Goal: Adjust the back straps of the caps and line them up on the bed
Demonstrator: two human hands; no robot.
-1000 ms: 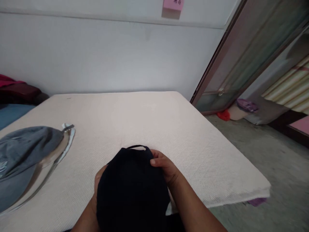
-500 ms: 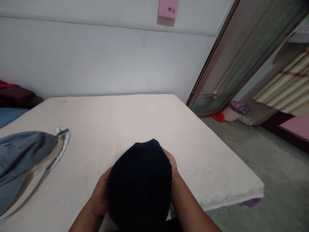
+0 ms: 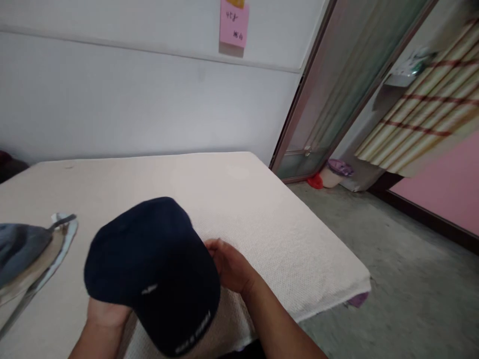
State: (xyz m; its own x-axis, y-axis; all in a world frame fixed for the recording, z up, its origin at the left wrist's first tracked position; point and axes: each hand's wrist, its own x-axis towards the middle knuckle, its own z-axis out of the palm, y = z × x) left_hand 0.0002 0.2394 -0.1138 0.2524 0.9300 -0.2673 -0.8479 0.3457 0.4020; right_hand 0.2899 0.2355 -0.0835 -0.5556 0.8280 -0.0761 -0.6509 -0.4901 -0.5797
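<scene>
A dark navy cap (image 3: 149, 254) is held above the bed, its brim toward me and to the right, with small pale lettering along the brim's edge. My left hand (image 3: 108, 313) grips the cap from below at its left side, the fingers hidden under the crown. At the brim's right edge is my right hand (image 3: 230, 264), its fingers curled against the cap and partly hidden behind it. Grey-blue caps (image 3: 22, 249) with a pale edge lie on the bed at the far left.
The bed (image 3: 224, 199) has a cream textured cover and meets a white wall. A pink note (image 3: 234, 25) hangs on that wall. To the right are a glass sliding door (image 3: 337, 75), a bin (image 3: 331, 177), a striped curtain (image 3: 422, 109) and grey floor.
The cap has turned and moved left, so its brim and lettering now show. My left hand has gone left beneath it, and my right hand has shifted left. The view has swung right.
</scene>
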